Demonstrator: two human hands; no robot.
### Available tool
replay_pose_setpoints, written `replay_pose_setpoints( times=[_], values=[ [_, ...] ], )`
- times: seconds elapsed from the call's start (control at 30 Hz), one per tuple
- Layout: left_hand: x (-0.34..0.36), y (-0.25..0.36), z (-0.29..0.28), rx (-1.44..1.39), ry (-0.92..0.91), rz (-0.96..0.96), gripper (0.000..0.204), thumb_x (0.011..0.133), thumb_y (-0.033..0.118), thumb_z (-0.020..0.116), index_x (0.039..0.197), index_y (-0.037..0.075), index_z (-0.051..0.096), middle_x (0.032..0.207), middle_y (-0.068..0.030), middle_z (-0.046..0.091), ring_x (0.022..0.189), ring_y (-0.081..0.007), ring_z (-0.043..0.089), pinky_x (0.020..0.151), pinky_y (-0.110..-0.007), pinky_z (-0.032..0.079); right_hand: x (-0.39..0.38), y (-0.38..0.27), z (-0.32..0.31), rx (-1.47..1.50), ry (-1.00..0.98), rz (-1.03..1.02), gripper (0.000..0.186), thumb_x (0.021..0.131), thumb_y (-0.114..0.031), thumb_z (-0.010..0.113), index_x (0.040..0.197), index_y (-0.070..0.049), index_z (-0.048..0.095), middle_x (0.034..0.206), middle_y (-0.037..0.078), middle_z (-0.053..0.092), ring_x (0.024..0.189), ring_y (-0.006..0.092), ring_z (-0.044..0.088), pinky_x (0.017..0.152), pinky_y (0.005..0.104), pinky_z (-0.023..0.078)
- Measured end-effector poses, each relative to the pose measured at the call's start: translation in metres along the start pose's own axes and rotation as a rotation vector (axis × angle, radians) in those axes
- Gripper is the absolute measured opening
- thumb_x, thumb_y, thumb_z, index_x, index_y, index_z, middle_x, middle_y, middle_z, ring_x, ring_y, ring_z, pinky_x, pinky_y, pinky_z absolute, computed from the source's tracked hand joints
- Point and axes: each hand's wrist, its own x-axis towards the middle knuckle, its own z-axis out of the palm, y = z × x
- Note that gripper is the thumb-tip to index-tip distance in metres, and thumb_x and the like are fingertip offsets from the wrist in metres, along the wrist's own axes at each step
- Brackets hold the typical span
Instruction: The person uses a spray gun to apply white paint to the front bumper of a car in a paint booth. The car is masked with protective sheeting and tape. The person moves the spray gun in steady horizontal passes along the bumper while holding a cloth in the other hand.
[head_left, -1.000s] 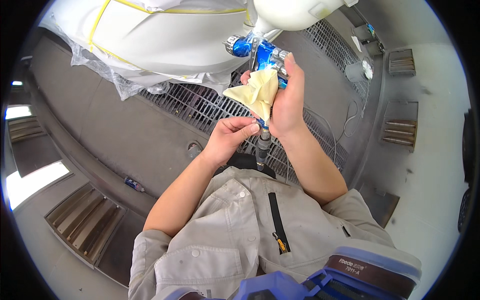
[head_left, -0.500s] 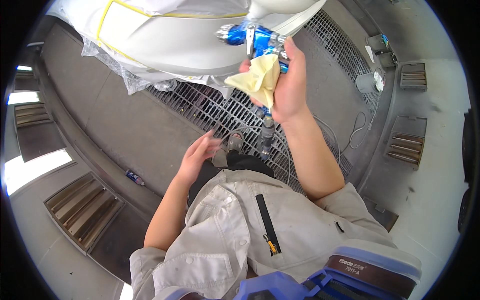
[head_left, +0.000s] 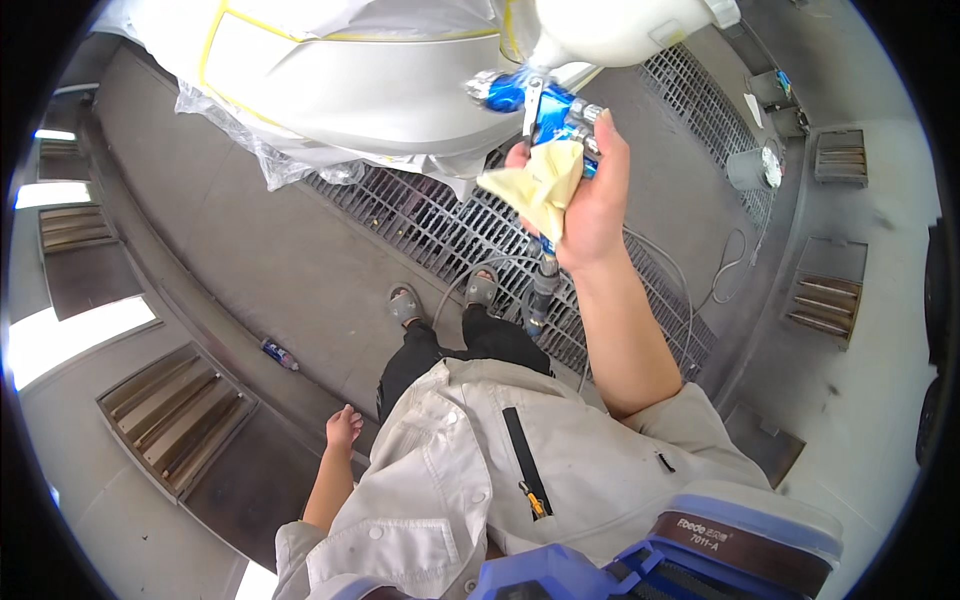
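Blue spray gun: clamped in my right hand with a folded yellow cloth, raised beside the masked white panel. Left hand: empty, fingers loose, hanging at my side. Hose (trailing over the floor grate): best kept slack, I judge, and off the panel.

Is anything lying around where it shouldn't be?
Yes, a small blue bottle lies on its side on the grey floor, alone beside the grate. The hose also loops loosely across the grate. The right hand grips the spray gun and a yellow cloth.
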Motion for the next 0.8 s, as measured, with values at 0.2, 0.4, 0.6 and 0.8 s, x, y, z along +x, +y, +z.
replay_pose_setpoints(
  times=[0.2,0.4,0.6,0.8],
  values=[
    [-0.041,0.041,0.013,0.105,0.041,0.381,0.030,0.100,0.024,0.063,0.118,0.000,0.064,0.089,-0.0028,0.069,0.075,-0.0082,0.062,0.062,-0.022,0.047,0.008,0.013,-0.019,0.111,0.024,0.020,0.076,0.092,-0.075,0.034,0.107,-0.006,0.062,0.087,0.009,0.064,0.071,0.0179,0.061,0.055,0.0300,0.045],
    [-0.054,0.074,0.016,0.356,-0.012,0.606,0.030,0.099,0.019,0.064,0.121,-0.001,0.063,0.098,-0.0021,0.068,0.088,-0.0101,0.061,0.084,-0.026,0.051,-0.005,0.059,-0.043,0.185,-0.063,0.097,0.082,0.091,-0.078,0.034,0.111,-0.002,0.060,0.092,0.011,0.064,0.070,0.0192,0.063,0.055,0.0303,0.052],
    [-0.025,0.068,-0.037,0.606,-0.026,0.631,0.030,0.099,0.019,0.063,0.122,-0.001,0.063,0.098,-0.0050,0.070,0.088,-0.0124,0.064,0.084,-0.027,0.051,-0.046,0.146,-0.053,0.215,0.109,0.119,0.080,0.095,-0.073,0.039,0.109,0.003,0.061,0.096,0.012,0.067,0.088,0.0214,0.066,0.084,0.0346,0.054],
    [0.019,0.055,-0.131,0.397,0.018,0.451,0.027,0.100,0.020,0.061,0.118,0.000,0.064,0.090,-0.0039,0.069,0.077,-0.0088,0.061,0.067,-0.023,0.047,-0.030,0.211,-0.042,-0.090,0.323,-0.188,0.064,0.105,-0.059,0.032,0.105,-0.003,0.062,0.091,0.009,0.066,0.083,0.0181,0.065,0.077,0.0336,0.054]
  ],
)
